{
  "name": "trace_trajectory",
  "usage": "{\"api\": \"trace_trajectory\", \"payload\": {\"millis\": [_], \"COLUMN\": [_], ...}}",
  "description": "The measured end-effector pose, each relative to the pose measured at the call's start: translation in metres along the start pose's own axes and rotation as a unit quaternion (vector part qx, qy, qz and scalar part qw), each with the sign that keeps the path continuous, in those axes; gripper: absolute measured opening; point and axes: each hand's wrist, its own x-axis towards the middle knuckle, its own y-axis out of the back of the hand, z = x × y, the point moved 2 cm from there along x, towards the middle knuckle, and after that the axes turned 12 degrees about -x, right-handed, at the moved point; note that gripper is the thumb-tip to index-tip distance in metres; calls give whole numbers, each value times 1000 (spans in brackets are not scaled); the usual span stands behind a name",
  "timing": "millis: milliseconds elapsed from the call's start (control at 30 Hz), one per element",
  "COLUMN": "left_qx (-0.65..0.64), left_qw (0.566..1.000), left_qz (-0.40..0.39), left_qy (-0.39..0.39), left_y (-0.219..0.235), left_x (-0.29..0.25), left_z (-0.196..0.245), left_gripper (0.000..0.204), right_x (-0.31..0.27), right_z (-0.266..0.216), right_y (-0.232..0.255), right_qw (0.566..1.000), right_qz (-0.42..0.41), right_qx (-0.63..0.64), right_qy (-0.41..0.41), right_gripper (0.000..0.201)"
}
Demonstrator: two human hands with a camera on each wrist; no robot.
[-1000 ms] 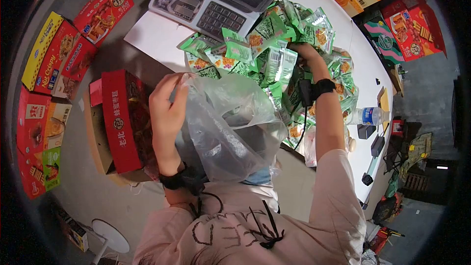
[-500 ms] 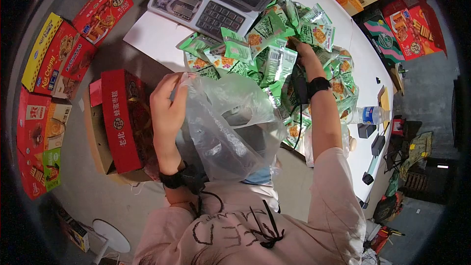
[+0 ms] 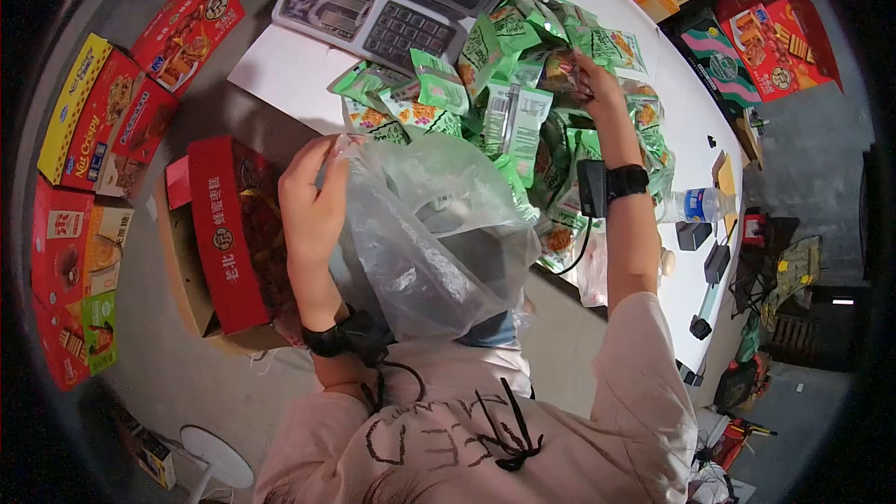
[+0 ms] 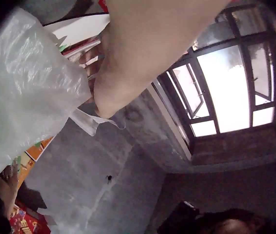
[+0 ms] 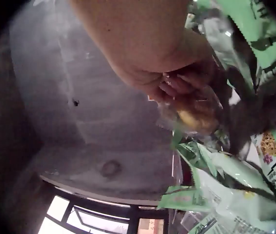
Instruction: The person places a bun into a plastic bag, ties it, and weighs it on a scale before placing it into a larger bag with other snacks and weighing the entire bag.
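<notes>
With my left hand (image 3: 313, 201) I pinch the rim of the clear bag (image 3: 420, 280) between thumb and fingers; its mouth gapes toward the green packets (image 3: 518, 121). With my right hand (image 3: 602, 93) I pinch a clear packet (image 5: 196, 117) with something yellowish in it, at the far side of the heap. The bag hangs at the near edge of the white table (image 3: 693, 131), with floor (image 3: 560, 345) showing past it. Bare tabletop shows left of the heap, before the keypad machine (image 3: 369, 19), and along the right edge, where a bottle (image 3: 702, 205) lies near the packets. A red box (image 3: 224, 233) stands just beside my left forearm. Beyond are a grey wall (image 4: 79, 175) and a bright window (image 4: 223, 87).
</notes>
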Motion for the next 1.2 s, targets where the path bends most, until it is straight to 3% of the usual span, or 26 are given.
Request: {"api": "trace_trajectory", "payload": {"millis": [67,133,333,367,400,467,567,600,667,700,800,833,1000,1067,1200], "left_qx": [6,5,38,38,37,37,3,-2,-8,-19,-24,-21,-14,-10,17], "left_qw": [1000,1000,999,999,999,999,999,999,999,998,996,995,993,993,995], "left_qz": [3,0,-10,-12,-3,5,35,41,47,57,81,93,117,114,101], "left_qy": [-10,-23,-6,-6,-1,5,11,10,8,6,-1,-6,10,14,-4], "left_y": [0,-1,-5,-5,-6,-6,-4,-2,2,4,9,11,18,19,17], "left_x": [0,-1,-1,-1,-2,-3,-3,-3,-3,-4,-6,-6,-7,-6,-5], "left_z": [1,0,-1,-2,-4,-4,-5,-8,-11,-12,-8,-6,-3,-3,-1], "left_gripper": [16,16,18,18,19,19,19,19,18,18,19,19,22,22,21], "right_x": [-29,-33,-58,-70,-72,-75,-87,-91,-103,-84,-80,-98,-113,-136,-184], "right_z": [-16,-18,-30,-35,-32,-28,-18,-13,-7,16,46,39,44,32,32], "right_y": [1,13,34,28,33,41,38,32,11,24,23,11,9,4,8], "right_qw": [997,998,984,995,995,984,977,977,986,981,976,983,986,987,968], "right_qz": [-76,-53,-126,-23,-22,-119,-163,-163,-42,-94,-149,-113,-150,-35,-78], "right_qx": [10,23,108,89,90,128,139,139,156,165,142,139,50,67,222], "right_qy": [24,8,61,29,28,33,15,16,-34,-43,-64,-40,45,139,83], "right_gripper": [23,20,14,13,13,16,20,20,20,13,9,10,10,14,9]}}
